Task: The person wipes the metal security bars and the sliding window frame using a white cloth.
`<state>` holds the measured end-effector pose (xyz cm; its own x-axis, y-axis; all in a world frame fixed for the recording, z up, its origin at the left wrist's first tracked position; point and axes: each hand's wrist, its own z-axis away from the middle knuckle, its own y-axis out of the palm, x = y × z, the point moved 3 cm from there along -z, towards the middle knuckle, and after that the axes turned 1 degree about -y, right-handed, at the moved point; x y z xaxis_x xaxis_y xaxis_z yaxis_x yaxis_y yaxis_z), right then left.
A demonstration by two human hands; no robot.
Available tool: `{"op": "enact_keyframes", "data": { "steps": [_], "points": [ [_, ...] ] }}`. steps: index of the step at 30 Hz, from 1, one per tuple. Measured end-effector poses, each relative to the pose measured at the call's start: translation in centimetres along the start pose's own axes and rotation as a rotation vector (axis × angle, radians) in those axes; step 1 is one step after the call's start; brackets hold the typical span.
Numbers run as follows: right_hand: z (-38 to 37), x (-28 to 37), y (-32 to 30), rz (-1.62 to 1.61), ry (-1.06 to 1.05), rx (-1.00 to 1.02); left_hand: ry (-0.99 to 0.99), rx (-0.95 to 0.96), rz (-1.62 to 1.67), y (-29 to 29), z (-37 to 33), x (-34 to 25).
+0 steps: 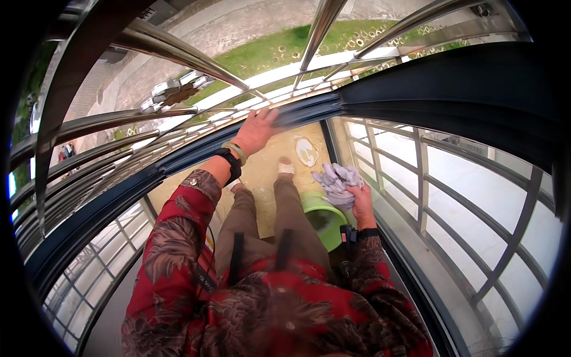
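My left hand [256, 132] rests on the dark window frame [303, 111], its fingers stretched out over the rail and a bangle and black wristband at its wrist. My right hand [361, 205] is closed on a crumpled pale lilac cloth [338, 183], held up beside the glass on the right. Below that cloth stands a light green basin [327, 221], with what looks like dark water inside. The cloth hides part of the basin's rim.
Metal security bars [178, 56] run outside the window, with grass [273, 47] and paving far below. Glass panes [443, 178] with bars behind them flank me on the right. On the tan floor [267, 160], a white oval mark lies ahead of my feet.
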<state>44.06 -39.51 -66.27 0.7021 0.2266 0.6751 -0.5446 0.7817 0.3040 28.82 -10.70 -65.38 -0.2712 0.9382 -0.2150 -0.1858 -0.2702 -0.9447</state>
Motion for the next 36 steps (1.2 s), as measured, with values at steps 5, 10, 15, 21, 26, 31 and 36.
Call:
{"op": "enact_keyframes", "data": {
  "steps": [5, 10, 15, 21, 26, 31, 36],
  "points": [
    [0.0, 0.2, -0.5, -0.004, 0.013, -0.03, -0.053, 0.051, 0.026, 0.7, 0.4, 0.0],
    [-0.3, -0.4, -0.6, 0.027, -0.002, -0.029, -0.108, 0.082, 0.06, 1.8, 0.5, 0.3],
    [-0.2, -0.6, 0.0, -0.035, 0.007, -0.054, -0.156, -0.165, 0.404, 1.3, -0.2, 0.9],
    [0.4, 0.6, 1.4, -0.305, 0.093, 0.104, -0.794, -0.286, 1.775, 0.4, -3.3, 1.9],
    [-0.1, 0.9, 2.6, -0.298, 0.082, 0.208, -0.897, -0.483, 2.182, -0.6, -5.0, 2.9],
    [0.1, 2.4, 4.7, -0.291, 0.079, 0.307, -0.728, -0.206, 1.918, -0.5, -3.3, -1.5],
    [0.1, 2.5, 5.5, -0.105, 0.068, 0.38, -0.507, 0.011, 1.824, 1.3, 0.6, -6.7]
  ]
}}
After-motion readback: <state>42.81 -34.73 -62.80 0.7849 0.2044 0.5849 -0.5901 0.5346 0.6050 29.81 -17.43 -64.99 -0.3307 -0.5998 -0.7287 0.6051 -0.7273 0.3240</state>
